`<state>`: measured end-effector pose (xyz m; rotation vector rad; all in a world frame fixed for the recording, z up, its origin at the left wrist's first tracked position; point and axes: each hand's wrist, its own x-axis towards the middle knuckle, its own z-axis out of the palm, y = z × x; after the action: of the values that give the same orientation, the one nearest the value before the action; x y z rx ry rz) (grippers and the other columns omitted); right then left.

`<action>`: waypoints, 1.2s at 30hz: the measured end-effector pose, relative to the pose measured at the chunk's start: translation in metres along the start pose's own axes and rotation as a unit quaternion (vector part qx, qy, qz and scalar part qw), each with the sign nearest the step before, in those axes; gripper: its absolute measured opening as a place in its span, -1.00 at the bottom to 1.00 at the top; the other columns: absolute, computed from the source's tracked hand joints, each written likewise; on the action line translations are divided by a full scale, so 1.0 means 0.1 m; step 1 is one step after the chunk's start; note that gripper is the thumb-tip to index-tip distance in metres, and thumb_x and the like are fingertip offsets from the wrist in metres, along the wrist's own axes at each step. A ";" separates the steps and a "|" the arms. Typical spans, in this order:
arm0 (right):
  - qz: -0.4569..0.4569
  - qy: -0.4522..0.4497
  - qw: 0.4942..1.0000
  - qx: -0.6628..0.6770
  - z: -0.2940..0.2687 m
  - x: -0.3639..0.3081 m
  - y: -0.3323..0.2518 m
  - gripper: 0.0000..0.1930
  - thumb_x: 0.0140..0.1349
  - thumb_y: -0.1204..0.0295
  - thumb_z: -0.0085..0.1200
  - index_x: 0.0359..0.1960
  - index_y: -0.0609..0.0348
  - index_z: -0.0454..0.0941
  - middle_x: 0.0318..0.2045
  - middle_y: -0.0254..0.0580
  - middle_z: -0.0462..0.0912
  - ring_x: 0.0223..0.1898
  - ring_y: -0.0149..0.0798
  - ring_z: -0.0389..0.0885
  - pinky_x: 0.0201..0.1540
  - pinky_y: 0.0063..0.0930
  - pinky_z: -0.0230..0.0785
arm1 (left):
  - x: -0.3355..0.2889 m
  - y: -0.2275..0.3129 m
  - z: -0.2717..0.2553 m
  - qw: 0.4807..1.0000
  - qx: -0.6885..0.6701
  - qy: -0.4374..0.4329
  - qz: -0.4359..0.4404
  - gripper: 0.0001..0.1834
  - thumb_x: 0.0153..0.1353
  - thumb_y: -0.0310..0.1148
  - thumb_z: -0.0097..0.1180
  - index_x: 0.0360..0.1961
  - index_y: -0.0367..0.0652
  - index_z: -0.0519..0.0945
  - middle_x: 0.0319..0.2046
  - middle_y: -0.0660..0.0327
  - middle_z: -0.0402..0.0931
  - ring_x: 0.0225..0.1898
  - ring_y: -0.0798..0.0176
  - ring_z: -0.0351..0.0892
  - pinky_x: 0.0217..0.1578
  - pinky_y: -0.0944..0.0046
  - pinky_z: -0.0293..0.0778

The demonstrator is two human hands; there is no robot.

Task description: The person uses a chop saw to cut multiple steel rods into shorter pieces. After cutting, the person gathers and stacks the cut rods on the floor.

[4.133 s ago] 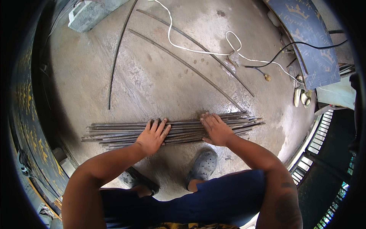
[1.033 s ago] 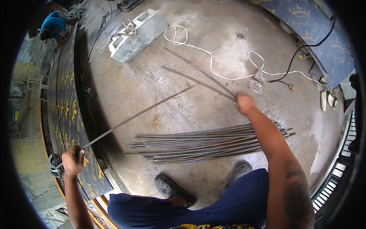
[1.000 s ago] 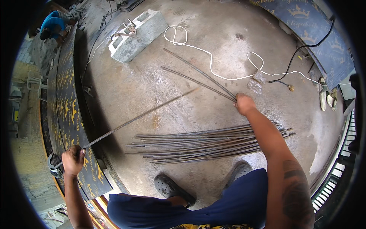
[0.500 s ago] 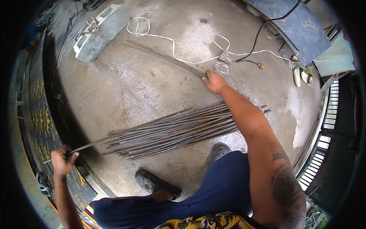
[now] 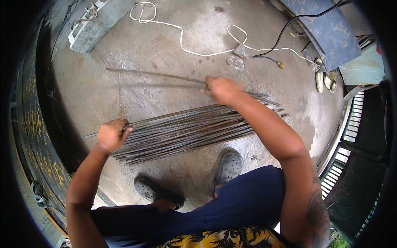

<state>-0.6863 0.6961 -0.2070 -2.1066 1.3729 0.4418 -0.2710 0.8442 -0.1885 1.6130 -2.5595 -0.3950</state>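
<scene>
A bundle of ribbed steel rebar rods [image 5: 186,132] lies on the concrete floor in front of my feet, roughly side by side. My left hand [image 5: 112,135] is closed at the bundle's left end around a rebar rod [image 5: 92,135] whose tip sticks out to the left. Beyond the bundle, my right hand [image 5: 225,90] grips a long thin rebar rod [image 5: 159,74] that reaches far to the left above the floor. A second, blurred rod shows just under it, and bar ends come out to the right of this hand. Motion smears the right fingers slightly.
A grey concrete block [image 5: 97,25] lies at the far left. A white cord [image 5: 182,39], a crumpled clear plastic bag [image 5: 236,61] and a black cable [image 5: 281,35] with a plug lie beyond the rods. Shoes [image 5: 324,80] stand at the right; a dark patterned board [image 5: 41,136] runs along the left.
My left hand has moved right, up to the bundle's left end. My right hand has come nearer and to the left, and its rods have swung closer to level with the bundle.
</scene>
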 end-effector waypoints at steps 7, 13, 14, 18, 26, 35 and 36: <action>-0.112 0.013 0.993 -0.045 0.45 0.04 -0.10 -0.48 0.34 -0.04 0.25 0.02 0.19 0.55 -0.06 0.09 0.74 0.06 0.18 0.71 0.07 -0.01 0.59 | -0.10 0.39 0.40 0.992 0.077 -0.100 -0.014 -0.44 0.28 -0.27 0.28 0.24 -0.29 0.49 -0.03 0.00 0.53 0.05 -0.09 0.55 0.12 -0.05 0.49; -0.166 -0.014 0.983 -0.075 0.89 -0.14 0.05 -0.23 0.25 -0.19 0.27 0.29 0.16 0.50 0.25 0.03 0.55 0.38 0.09 0.40 0.40 0.04 0.26 | 0.47 0.70 0.35 0.988 -0.044 -0.117 0.087 -0.05 0.21 0.07 0.35 0.43 -0.35 0.30 0.30 -0.13 0.37 0.39 -0.17 0.30 0.41 -0.11 0.23; -0.183 0.024 0.979 -0.086 1.02 -0.11 0.04 -0.13 0.22 -0.22 0.28 0.36 0.20 0.42 0.28 0.04 0.50 0.40 0.08 0.35 0.43 0.04 0.20 | 0.65 0.63 0.45 0.988 -0.049 -0.101 0.105 0.01 0.19 0.14 0.36 0.45 -0.36 0.28 0.37 -0.17 0.32 0.45 -0.19 0.25 0.46 -0.11 0.18; -0.204 0.086 0.967 -0.126 1.20 0.01 0.01 0.20 0.11 -0.32 0.31 0.53 0.40 0.14 0.36 0.10 0.40 0.42 0.04 0.28 0.49 0.02 0.09 | 1.12 0.50 1.20 0.993 0.026 -0.085 0.076 0.18 0.17 0.36 0.26 0.51 -0.38 0.20 0.48 -0.20 0.19 0.51 -0.22 0.13 0.51 -0.16 0.08; -0.169 -0.058 0.978 -0.106 1.16 -0.25 -0.13 0.16 0.01 -0.36 0.36 0.38 0.45 0.34 0.28 0.07 0.43 0.41 0.05 0.27 0.46 -0.04 0.12 | 0.84 1.12 1.25 0.966 -0.010 -0.256 -0.017 0.30 0.13 0.54 0.15 0.55 -0.36 0.17 0.24 -0.07 0.36 0.31 -0.11 0.30 0.43 -0.13 0.16; -0.224 0.058 0.961 -0.150 1.48 -0.38 -0.15 0.19 -0.03 -0.37 0.38 0.39 0.43 0.33 0.19 0.05 0.44 0.23 0.00 0.36 0.31 -0.05 0.20 | 0.51 1.25 1.37 0.979 -0.032 -0.198 -0.040 0.43 -0.07 0.49 0.37 0.54 -0.44 0.14 0.41 -0.18 0.22 0.48 -0.21 0.13 0.52 -0.19 0.00; -0.210 0.020 0.967 -0.145 1.46 -0.40 -0.17 0.18 -0.02 -0.36 0.39 0.40 0.42 0.32 0.19 0.05 0.44 0.24 0.00 0.35 0.31 -0.05 0.20 | 0.48 1.31 1.33 0.972 -0.015 -0.231 -0.037 0.42 -0.05 0.47 0.38 0.55 -0.43 0.12 0.44 -0.17 0.20 0.49 -0.20 0.12 0.53 -0.19 -0.01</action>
<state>-0.6824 0.8217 -0.2934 -2.5763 0.8806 0.4441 -0.4345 0.8771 -0.2852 1.7849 -2.7918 -0.9093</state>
